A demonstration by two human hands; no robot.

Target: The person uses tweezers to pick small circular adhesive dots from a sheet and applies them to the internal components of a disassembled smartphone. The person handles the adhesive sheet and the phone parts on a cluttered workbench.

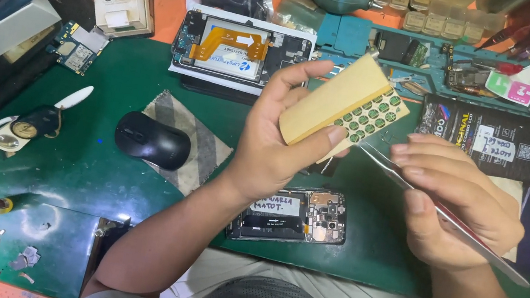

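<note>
Grey cloth over the person's lap fills the bottom edge of the view, and both forearms rise from it over the green tabletop (92,164). Left hand (279,148) is closed on a tan sticker sheet (339,107), thumb across its lower right edge and fingers behind, holding it raised above the mat and tilted, its long axis running from lower left to upper right. On the sheet's right end sit rows of small green round stickers (372,120). Right hand (458,204) is closed around metal tweezers (415,187), pinched between thumb and forefinger; the tool's long axis runs from lower right, past the wrist, up and left, so its tips point at the lower edge of the green stickers and lie just beside or touching them, too fine to tell which. The stickers therefore lie up and to the left of the right hand, which is the nearer one to them by way of the tool. Below the hands, on the mat, lies an opened phone (290,217) with its back off. A black computer mouse (153,140) rests on a striped cloth (199,138) to the left, well apart.
</note>
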